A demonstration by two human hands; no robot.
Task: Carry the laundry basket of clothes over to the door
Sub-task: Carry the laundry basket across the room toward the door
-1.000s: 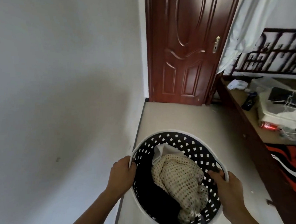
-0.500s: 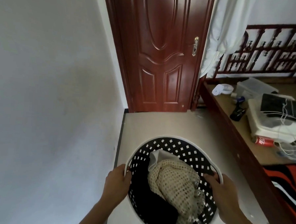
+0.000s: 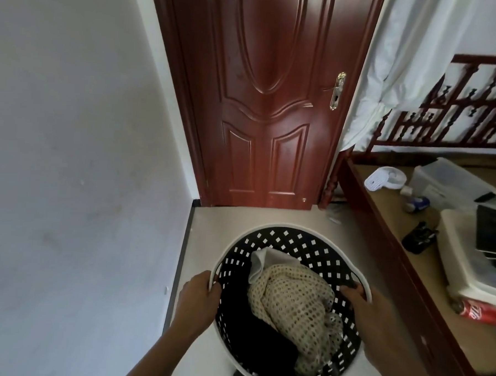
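Note:
A round black laundry basket [image 3: 290,241] with a white rim and square holes hangs low in the middle of the view. Inside lie a cream knitted garment [image 3: 295,302], a white cloth [image 3: 261,259] and something dark. My left hand [image 3: 198,297] grips the rim on the left side. My right hand [image 3: 369,312] grips the handle on the right side. The dark red wooden door [image 3: 268,102] stands shut straight ahead, close beyond the basket, with a brass handle [image 3: 337,90] on its right edge.
A white wall [image 3: 70,149] runs along the left. On the right a low wooden platform [image 3: 383,212] carries a white box, a dark remote, a red can [image 3: 479,310] and small items. A white curtain [image 3: 403,58] hangs beside the door. Pale floor [image 3: 225,215] lies between.
The door has come nearer and fills more of the view. The basket stays in both hands, carried forward along the wall.

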